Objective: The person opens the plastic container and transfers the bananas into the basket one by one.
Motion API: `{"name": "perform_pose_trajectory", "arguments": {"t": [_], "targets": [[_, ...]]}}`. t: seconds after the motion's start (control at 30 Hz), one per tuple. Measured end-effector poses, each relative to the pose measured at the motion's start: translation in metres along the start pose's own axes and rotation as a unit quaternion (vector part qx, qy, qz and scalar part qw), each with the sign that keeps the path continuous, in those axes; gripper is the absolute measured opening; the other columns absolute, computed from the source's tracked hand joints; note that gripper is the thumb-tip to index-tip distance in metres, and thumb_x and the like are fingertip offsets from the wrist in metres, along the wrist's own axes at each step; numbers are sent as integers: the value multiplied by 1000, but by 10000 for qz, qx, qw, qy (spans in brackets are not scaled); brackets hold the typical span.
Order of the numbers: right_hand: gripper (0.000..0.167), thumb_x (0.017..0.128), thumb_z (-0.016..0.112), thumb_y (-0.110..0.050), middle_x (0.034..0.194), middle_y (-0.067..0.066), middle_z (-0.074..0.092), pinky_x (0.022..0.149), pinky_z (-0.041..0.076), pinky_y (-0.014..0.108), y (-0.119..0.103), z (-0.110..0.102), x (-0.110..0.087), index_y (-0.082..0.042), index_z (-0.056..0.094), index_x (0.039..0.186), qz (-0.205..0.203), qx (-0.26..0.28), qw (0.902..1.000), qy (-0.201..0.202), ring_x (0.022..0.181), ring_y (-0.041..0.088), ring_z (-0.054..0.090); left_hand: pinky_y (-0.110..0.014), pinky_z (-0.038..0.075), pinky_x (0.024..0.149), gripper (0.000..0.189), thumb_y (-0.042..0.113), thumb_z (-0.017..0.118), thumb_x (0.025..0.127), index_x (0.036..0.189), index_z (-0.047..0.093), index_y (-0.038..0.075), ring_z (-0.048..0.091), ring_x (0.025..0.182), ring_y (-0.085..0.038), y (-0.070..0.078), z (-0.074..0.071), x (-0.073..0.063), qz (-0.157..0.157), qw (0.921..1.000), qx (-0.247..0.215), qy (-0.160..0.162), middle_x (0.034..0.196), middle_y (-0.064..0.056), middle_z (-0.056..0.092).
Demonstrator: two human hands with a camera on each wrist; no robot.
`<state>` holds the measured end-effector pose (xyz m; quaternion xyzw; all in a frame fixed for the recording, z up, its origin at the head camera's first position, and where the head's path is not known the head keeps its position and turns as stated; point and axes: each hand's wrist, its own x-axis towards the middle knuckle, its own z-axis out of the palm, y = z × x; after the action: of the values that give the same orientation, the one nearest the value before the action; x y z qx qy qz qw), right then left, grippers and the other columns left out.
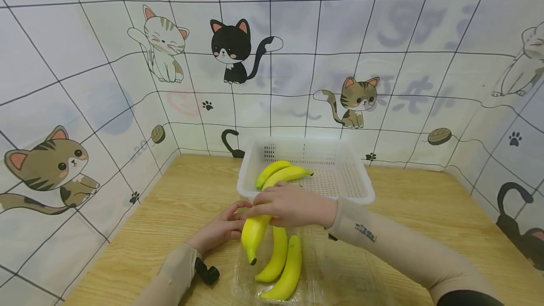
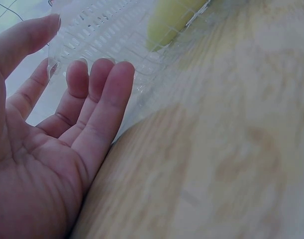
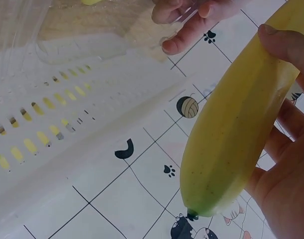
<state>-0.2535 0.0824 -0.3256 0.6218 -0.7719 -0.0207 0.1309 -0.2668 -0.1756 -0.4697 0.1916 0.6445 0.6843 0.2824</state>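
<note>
My right hand (image 1: 284, 204) holds a yellow banana (image 1: 255, 235) from above, near the front rim of the white basket (image 1: 369, 197). In the right wrist view the thumb lies along one side of this banana (image 3: 226, 124), with fingers behind it; its end is greenish with a dark tip. My left hand (image 1: 221, 228) has loosely bent fingers beside the clear plastic container (image 2: 142, 62), fingertips close to its edge. Inside that container lie two bananas (image 1: 289, 273) side by side. More yellow banana (image 1: 272, 171) shows in the basket, partly hidden behind my right hand.
The basket has slotted walls and stands at the back of the wooden table (image 1: 204, 178), against a wall covering (image 1: 293, 70) with cat drawings. The clear container lies in front of it. A black strap piece (image 1: 207, 273) sits at my left wrist.
</note>
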Motion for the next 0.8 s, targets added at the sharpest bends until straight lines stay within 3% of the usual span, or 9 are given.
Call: {"name": "perform_pose_trajectory", "arguments": {"t": [0.33,0.8], "targets": [[49,84,75,-18,117,-5,62,81,46,33,8,-9,1,-27,61,130,-11,-118,9999,107,104,13,59,-37,50,86,51,11,55,99,143,30,19,57,109,-24,-3,-2,0,117,9999,-64,-95,126,-18,52],[49,82,79,-19,120,-3,63,90,47,38,24,-16,-2,-24,62,128,127,58,9999,86,109,15,59,-34,50,80,53,12,56,99,144,30,19,57,94,-20,-3,-1,0,71,10000,-42,9,117,-16,53]]}}
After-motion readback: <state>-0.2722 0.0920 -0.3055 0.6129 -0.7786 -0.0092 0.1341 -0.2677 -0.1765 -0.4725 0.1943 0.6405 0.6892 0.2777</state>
